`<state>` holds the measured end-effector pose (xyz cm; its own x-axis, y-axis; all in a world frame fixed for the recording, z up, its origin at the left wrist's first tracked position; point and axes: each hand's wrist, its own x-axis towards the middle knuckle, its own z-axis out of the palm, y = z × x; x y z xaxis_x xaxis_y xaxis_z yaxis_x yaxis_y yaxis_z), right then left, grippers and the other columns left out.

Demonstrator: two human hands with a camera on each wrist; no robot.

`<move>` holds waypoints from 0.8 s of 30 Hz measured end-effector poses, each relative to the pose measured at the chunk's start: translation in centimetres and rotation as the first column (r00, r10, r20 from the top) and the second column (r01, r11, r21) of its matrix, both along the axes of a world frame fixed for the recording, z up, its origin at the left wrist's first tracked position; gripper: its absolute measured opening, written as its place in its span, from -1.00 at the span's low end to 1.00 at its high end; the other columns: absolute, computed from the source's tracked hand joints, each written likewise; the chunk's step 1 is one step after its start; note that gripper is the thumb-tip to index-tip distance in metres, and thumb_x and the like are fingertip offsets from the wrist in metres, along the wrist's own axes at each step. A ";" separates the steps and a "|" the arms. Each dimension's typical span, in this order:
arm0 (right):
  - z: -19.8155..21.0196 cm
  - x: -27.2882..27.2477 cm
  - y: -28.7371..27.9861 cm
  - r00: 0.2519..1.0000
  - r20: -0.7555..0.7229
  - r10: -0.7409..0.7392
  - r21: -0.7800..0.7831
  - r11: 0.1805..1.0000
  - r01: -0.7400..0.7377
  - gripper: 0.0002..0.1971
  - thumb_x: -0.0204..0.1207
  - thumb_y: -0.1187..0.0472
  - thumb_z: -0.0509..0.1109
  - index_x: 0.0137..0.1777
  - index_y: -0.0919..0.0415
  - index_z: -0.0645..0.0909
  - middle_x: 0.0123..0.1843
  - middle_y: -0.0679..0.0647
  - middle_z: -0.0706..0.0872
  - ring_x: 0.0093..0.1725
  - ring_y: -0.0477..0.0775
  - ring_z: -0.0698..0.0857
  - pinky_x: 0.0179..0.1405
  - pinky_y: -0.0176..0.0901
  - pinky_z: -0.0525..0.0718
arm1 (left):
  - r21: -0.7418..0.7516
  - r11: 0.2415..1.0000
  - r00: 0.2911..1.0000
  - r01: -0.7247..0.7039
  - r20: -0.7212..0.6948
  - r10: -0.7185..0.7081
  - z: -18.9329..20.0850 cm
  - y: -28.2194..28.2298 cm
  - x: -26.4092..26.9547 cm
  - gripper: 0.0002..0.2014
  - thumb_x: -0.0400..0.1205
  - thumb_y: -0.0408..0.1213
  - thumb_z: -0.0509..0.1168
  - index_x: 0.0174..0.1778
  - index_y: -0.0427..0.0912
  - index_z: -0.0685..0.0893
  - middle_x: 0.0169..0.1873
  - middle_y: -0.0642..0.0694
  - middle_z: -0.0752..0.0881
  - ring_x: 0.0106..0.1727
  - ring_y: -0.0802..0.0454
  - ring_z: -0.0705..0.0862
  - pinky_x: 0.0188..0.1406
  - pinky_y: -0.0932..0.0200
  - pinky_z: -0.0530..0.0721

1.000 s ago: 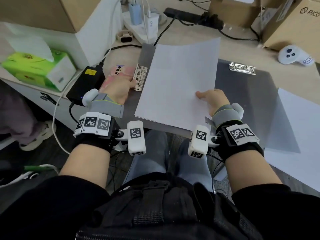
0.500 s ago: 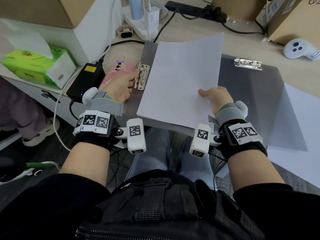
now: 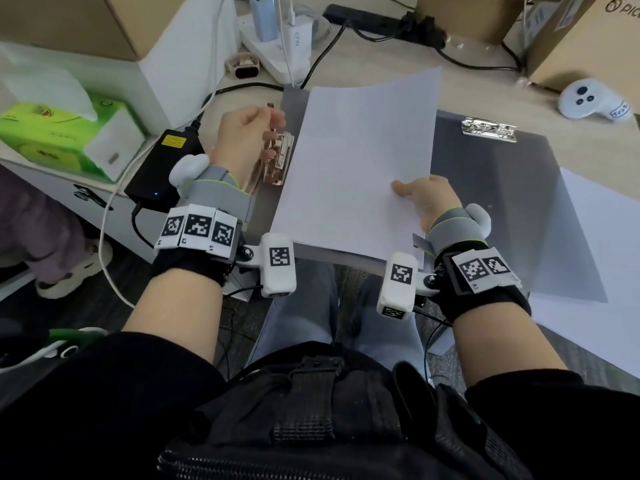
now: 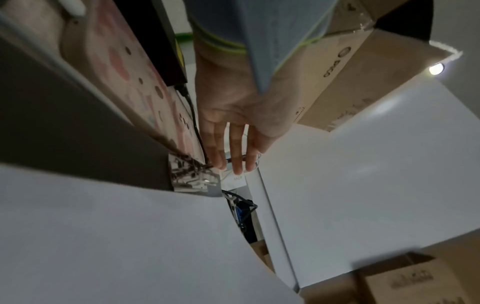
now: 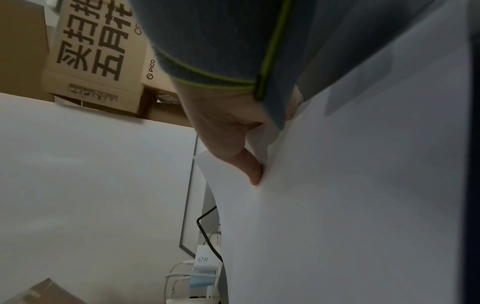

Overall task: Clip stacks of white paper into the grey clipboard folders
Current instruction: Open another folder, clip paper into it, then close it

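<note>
A stack of white paper lies on a grey clipboard folder at the desk's front edge. My right hand pinches the stack's near right edge, thumb on top; the right wrist view shows the thumb pressing into curling paper. My left hand rests on the folder's metal clip, which stands tilted up beside the paper's left edge. In the left wrist view, straight fingers touch the clip. A second grey folder with its clip lies to the right.
More white paper lies at the right. A black power adapter and a green tissue box sit left of my left hand. A power strip with chargers, cables, cardboard boxes and a white controller line the back.
My left hand has moved up from beside the clip onto it, and the clip now stands tilted up. My right hand keeps its hold on the paper stack.
</note>
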<state>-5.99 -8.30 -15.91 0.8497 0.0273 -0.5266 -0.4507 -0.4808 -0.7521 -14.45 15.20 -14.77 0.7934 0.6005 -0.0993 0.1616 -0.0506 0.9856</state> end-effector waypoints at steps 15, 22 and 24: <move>0.6 -0.2 0.2 1.000 0.001 0.010 -0.002 1.000 -0.010 -0.38 0.50 0.15 0.46 0.51 0.24 0.32 0.23 0.14 0.55 0.24 0.22 0.51 0.00 -0.07 0.44 | -0.073 0.997 0.986 0.020 -0.163 -0.031 -2.6 2.0 -0.3 -0.76 0.61 -0.54 0.15 0.08 -0.20 0.61 0.07 -0.26 0.66 0.11 -0.12 0.66 0.13 0.09 0.70; 1.0 -0.7 1.5 0.999 0.002 0.035 0.035 0.999 -0.035 -0.42 0.55 0.24 0.40 0.52 0.27 0.30 0.13 0.12 0.45 0.12 0.15 0.41 0.04 -0.08 0.38 | -0.067 0.997 0.978 0.048 -0.200 -0.061 -2.7 2.3 -0.5 -0.66 0.61 -0.59 0.11 0.28 -0.37 0.61 0.07 -0.24 0.65 0.08 -0.10 0.65 -0.02 0.27 0.73; 0.9 -0.6 1.5 0.999 -0.003 0.036 0.036 0.999 -0.036 -0.42 0.54 0.24 0.41 0.52 0.27 0.30 0.12 0.13 0.45 0.11 0.15 0.41 0.05 -0.08 0.37 | -0.036 0.998 0.975 0.060 -0.210 -0.066 -2.4 2.2 -0.4 -0.66 0.63 -0.57 0.11 0.29 -0.37 0.60 0.04 -0.21 0.63 -0.05 -0.04 0.67 -0.25 0.43 0.73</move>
<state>-6.62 -6.76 -14.98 0.8457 0.0773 -0.5281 -0.4365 -0.4693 -0.7676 -14.84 17.43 -17.22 0.7886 0.5446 -0.2854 0.3637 -0.0391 0.9307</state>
